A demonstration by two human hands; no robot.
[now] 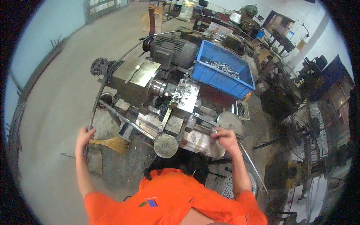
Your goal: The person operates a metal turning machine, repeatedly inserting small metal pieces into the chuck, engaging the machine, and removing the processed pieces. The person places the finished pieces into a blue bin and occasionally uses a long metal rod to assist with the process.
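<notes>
My left hand is closed around the lower part of a long dark rod, left of a small metalworking lathe. My right hand is over the right end of the lathe bed, fingers bent together in a pinch. Something small and shiny seems to be at its fingertips, but blur hides its kind. Between my hands are the spindle chuck, the metal tool slide and a lever ending in a round metal disc.
A blue crate holding many small metal parts stands behind the lathe, beside a grey motor. A straw broom lies at the lower left. A thin metal rod slants at the right. A large fan stands farther right.
</notes>
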